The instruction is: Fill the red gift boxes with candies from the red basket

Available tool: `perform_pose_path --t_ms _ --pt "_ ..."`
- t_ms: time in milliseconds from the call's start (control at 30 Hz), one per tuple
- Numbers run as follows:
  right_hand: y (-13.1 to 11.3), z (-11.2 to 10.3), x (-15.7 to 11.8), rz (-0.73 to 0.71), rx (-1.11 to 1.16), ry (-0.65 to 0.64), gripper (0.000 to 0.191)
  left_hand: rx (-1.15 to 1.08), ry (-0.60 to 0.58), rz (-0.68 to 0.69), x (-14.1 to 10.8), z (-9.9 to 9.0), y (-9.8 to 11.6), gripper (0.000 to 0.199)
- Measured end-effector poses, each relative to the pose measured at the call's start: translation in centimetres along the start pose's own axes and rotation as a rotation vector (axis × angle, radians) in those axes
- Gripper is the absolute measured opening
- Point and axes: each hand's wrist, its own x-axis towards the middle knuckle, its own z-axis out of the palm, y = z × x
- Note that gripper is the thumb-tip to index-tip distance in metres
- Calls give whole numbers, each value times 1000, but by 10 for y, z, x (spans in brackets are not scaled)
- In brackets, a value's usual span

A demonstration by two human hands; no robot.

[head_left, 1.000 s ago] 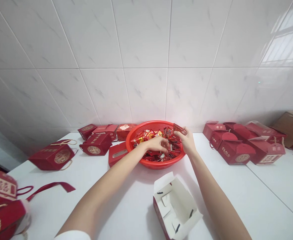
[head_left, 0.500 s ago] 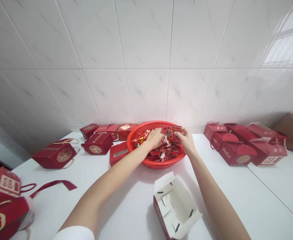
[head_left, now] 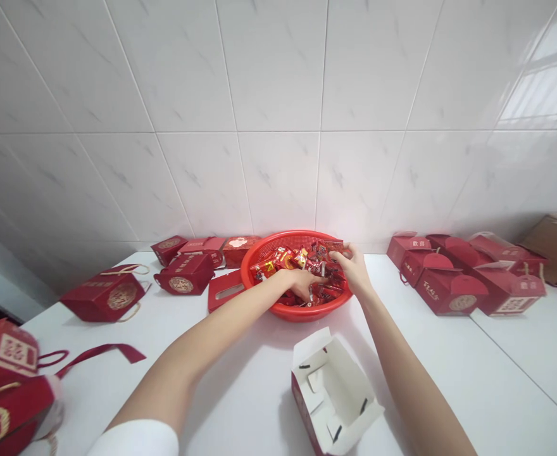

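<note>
Wrapped candies (head_left: 285,258), mostly red, lie heaped in a red plastic basket (head_left: 254,283) near the wall. Into the middle of the heap reaches my left hand (head_left: 303,282), its fingers spread over the wrappers with one pointing right. At the basket's right rim my right hand (head_left: 351,261) pinches a red candy packet (head_left: 334,246) between thumb and fingers. Nearer to me stands a box (head_left: 335,392) with its top flaps up, white inside and dark red outside; nothing lies in it but its folded inner flaps.
Closed red boxes (head_left: 187,273) stand at the back left, and more red boxes (head_left: 449,291) at the right. A ribboned box (head_left: 6,354) is at the left edge. A brown carton (head_left: 554,244) sits far right, by the tiled wall.
My left hand has moved down and slightly right within the basket, uncovering candies behind it. My right hand stays almost in place with the packet.
</note>
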Motion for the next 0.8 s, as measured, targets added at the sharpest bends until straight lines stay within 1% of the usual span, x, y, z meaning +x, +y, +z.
perform_pose_path --t_ms 100,167,267,333,400,533,633,700,800 --pt "-1 0 0 9 -11 -10 25 25 10 30 2 -3 5 84" --pt "-1 0 0 10 -14 -9 25 40 44 51 3 -4 9 80" --pt "0 0 0 12 -13 -9 26 96 95 35 4 -4 15 72" --pt "0 0 -1 10 -15 -11 26 120 134 32 5 -4 16 66" --pt "-1 -1 -1 2 -19 -15 26 83 175 40 4 -5 13 58" --pt "-2 0 -2 -4 -19 -11 25 -154 271 69 -1 -10 -6 37" --pt "-1 0 -1 -16 -13 3 24 -414 429 26 -7 -14 -22 37" --pt "0 -1 0 -30 -1 21 24 -608 503 -13 -12 -17 -27 40" --pt "1 -3 2 -27 20 30 23 -810 501 -20 -19 -21 -27 37"
